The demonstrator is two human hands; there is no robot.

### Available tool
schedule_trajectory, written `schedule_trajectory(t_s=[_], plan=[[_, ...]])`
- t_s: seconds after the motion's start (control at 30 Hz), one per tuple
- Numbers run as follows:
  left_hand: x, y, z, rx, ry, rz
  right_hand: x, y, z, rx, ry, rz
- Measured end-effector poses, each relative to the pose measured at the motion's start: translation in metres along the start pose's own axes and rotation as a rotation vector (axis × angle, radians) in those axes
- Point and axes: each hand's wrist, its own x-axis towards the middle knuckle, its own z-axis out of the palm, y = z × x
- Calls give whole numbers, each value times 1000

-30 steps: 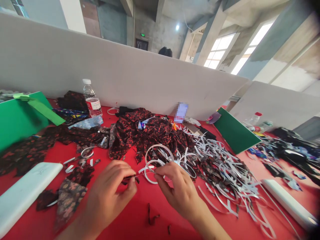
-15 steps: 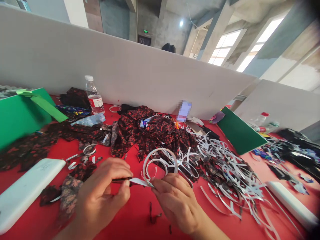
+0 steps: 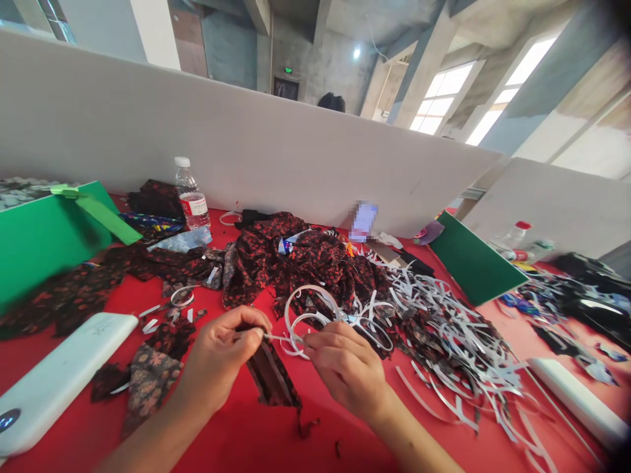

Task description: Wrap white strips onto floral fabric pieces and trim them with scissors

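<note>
My left hand (image 3: 221, 355) pinches a dark cloth piece (image 3: 270, 374) between thumb and forefinger, and it hangs from there over the red table (image 3: 256, 450); whether its lower end rests on the surface, I can't tell. My right hand (image 3: 348, 368) is closed on a white strip (image 3: 279, 337), which runs taut and narrow across the gap between my hands. Above my right knuckles rises a wide white loop (image 3: 312, 288) — it looks like the same strip curling back, though my fingers hide the join.

I judge the strip light and springy, thin enough to twist edge-on, so a pinch across its flat faces, close to the cloth, should hold it best. The cloth looks soft and limp, with little weight; its edge may fray or stretch if I grip too far from the strip — right beside it is the surer place. Neither seems breakable. To the right lies a tangled pile of strips (image 3: 463, 355), beyond my hands a patterned cloth heap (image 3: 256, 263).
</note>
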Motion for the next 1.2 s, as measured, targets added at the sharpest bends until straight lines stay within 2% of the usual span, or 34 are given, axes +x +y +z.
schedule_trajectory(t_s=[0.1,0.17,0.4,0.5,0.6,0.7,0.83,0.93,1.0,1.1,1.2], plan=[[13,4,-10,-153,152,-2,3,5,-10,-29,158,214],[19,5,-13,-180,164,-8,5,9,-11,-45,183,364],[12,-8,7,-112,-10,-163,8,1,23,190,-188,660],[11,-11,10,-130,-30,-200,8,-4,32,221,-242,744],[11,-10,10,-150,-64,-219,4,-3,35,259,-241,817],[12,-10,11,-261,-31,-231,-1,3,37,344,-150,878],[10,-16,14,-491,106,-257,-5,14,37,519,107,974],[2,-21,20,-513,-16,-358,-5,16,39,669,270,1035],[-4,-24,26,-582,-129,-464,-6,15,42,758,330,1063],[-10,-24,32,-689,-244,-563,-7,10,48,835,350,1094],[-12,-24,33,-687,-219,-572,-6,7,50,854,299,1108]])
